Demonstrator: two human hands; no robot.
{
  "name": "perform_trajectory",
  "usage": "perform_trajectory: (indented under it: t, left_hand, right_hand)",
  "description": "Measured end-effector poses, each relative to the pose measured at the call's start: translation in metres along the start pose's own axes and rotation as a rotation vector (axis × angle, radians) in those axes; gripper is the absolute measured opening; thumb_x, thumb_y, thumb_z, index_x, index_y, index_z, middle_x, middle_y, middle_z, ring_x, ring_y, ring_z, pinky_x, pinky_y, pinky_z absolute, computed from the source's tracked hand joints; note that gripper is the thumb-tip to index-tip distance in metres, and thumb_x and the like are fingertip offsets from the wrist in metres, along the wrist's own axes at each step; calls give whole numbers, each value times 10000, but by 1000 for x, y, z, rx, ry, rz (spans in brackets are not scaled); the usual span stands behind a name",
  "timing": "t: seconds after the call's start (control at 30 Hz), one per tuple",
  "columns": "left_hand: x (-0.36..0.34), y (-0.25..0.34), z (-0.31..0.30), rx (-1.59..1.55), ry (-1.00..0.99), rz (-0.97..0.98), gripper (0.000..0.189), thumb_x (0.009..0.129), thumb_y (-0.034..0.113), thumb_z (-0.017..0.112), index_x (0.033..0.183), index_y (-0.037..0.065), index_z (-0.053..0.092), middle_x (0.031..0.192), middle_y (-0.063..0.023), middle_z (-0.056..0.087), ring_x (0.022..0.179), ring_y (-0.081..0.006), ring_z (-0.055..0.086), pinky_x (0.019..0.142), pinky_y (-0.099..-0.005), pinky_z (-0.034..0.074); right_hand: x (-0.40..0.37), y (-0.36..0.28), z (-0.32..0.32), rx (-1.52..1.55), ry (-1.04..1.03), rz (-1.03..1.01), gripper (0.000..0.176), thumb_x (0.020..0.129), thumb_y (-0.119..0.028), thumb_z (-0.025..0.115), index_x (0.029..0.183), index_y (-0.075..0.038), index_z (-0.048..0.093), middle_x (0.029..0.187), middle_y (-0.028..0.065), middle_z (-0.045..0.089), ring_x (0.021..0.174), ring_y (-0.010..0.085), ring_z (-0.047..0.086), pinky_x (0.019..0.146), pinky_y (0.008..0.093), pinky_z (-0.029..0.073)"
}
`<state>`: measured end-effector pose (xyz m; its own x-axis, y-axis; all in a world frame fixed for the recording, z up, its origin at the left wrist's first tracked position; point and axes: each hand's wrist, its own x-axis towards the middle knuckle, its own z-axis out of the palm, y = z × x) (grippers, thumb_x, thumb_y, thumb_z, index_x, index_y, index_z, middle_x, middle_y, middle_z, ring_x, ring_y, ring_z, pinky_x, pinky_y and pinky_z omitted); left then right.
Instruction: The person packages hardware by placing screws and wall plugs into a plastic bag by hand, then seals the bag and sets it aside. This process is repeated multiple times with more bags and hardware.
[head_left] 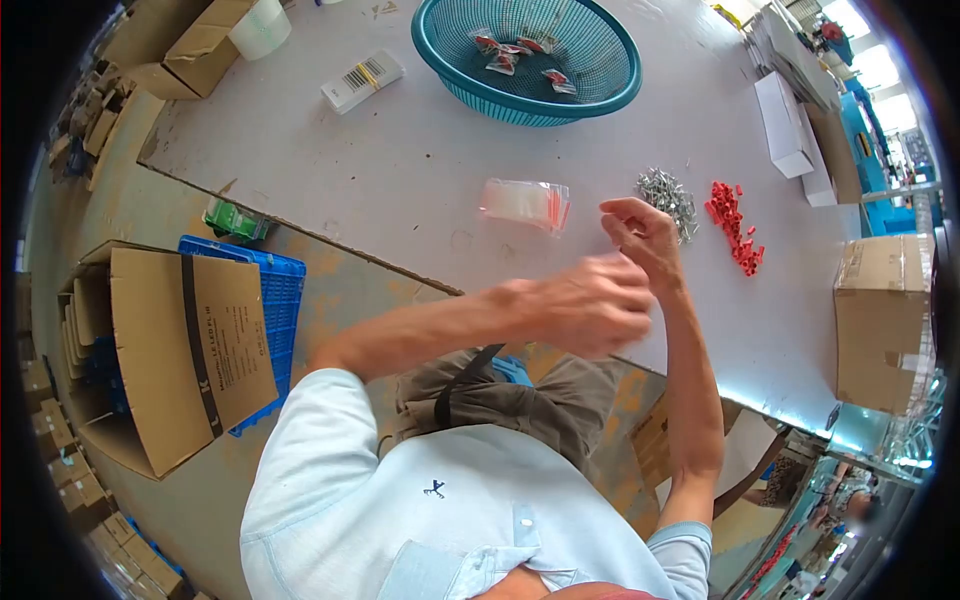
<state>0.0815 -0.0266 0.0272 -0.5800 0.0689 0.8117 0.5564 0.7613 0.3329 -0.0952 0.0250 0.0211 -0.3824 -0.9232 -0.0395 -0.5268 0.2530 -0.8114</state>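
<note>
Silvery metal pieces (668,196), small, slender, heaped just beside curled right hand (647,243); left hand (600,305) blurred, curled; cannot tell whether either grips anything.

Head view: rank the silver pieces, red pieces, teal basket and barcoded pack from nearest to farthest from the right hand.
From the right hand:
1. Silver pieces, close by, just ahead.
2. Red pieces, to its right.
3. Teal basket, ahead and left.
4. Barcoded pack, farther left, beyond the basket.
</note>
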Motion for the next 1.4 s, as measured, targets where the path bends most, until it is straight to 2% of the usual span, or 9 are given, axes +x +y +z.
perform_trajectory:
  t: [0.07, 0.13, 0.33, 0.47, 0.57, 0.87, 1.07, 1.23, 1.4]
  left_hand:
    - [-20, 0, -38, 227, 78, -97, 157, 721, 61, 770, 824, 109, 663, 910, -38, 663, 956, -267, 646, 899, -406, 526]
    - [-43, -9, -63, 452, 22, -237, 213, 747, 45, 783, 940, 110, 720, 1055, -59, 681, 1073, -290, 622, 960, -425, 508]
    - [-64, -20, -73, 487, -120, -520, 298, 824, 105, 804, 1117, 129, 750, 1202, -76, 630, 1174, -293, 556, 994, -447, 498]
    - [-67, -24, -74, 474, -140, -520, 307, 842, 117, 791, 1145, 127, 744, 1170, -78, 633, 1147, -293, 565, 987, -456, 499]
    - [-70, -25, -72, 496, -157, -506, 310, 859, 137, 780, 1166, 130, 742, 1171, -89, 633, 1144, -284, 567, 970, -454, 503]
    - [-67, -23, -69, 542, -190, -460, 345, 903, 223, 749, 1243, 164, 734, 1151, -78, 616, 1127, -258, 553, 981, -447, 442]
    - [-63, -18, -71, 566, -231, -494, 307, 922, 237, 728, 1220, 167, 750, 1148, -73, 610, 1120, -252, 541, 960, -438, 423]
    - [-61, -18, -71, 595, -220, -509, 343, 870, 211, 775, 1207, 157, 748, 1153, -69, 616, 1143, -252, 534, 985, -434, 409]
    - [-43, -10, -63, 664, -55, -319, 457, 775, 202, 846, 1207, 153, 704, 1146, -46, 622, 1141, -249, 556, 973, -438, 417]
  right_hand:
    - [-3, -13, 11, -19, 22, -32, 226, 894, -150, 736, 1091, -44, 766, 833, 43, 716, 751, 103, 634, 701, 290, 547]
    - [0, -23, 21, -37, 41, -78, 259, 881, -184, 744, 1096, -40, 765, 828, 59, 709, 736, 129, 635, 706, 305, 545]
    - [23, -34, 28, -94, -70, 60, 243, 886, -203, 742, 1072, -48, 767, 772, 59, 694, 689, 129, 641, 670, 313, 547]
    - [30, -36, 25, -51, -143, 231, 218, 901, -198, 745, 1031, -24, 761, 756, 57, 694, 668, 126, 648, 611, 303, 549]
    - [29, -27, 22, 255, -190, 246, 210, 930, -224, 758, 961, -18, 725, 766, 32, 677, 659, 97, 629, 564, 251, 541]
    - [23, -12, 17, 605, -198, 240, 167, 867, -116, 813, 921, -37, 677, 872, 53, 705, 740, 117, 701, 694, 279, 630]
    - [12, -14, 13, 617, -81, 269, 157, 840, -51, 772, 953, -36, 664, 804, 37, 690, 703, 117, 700, 624, 287, 634]
    - [-5, -9, 2, 666, 26, 253, 174, 824, -34, 749, 973, -52, 660, 790, 23, 678, 661, 86, 650, 581, 244, 566]
    - [-34, -1, -6, 827, 232, 177, 149, 836, -27, 733, 955, -68, 653, 770, 9, 662, 628, 76, 616, 552, 241, 511]
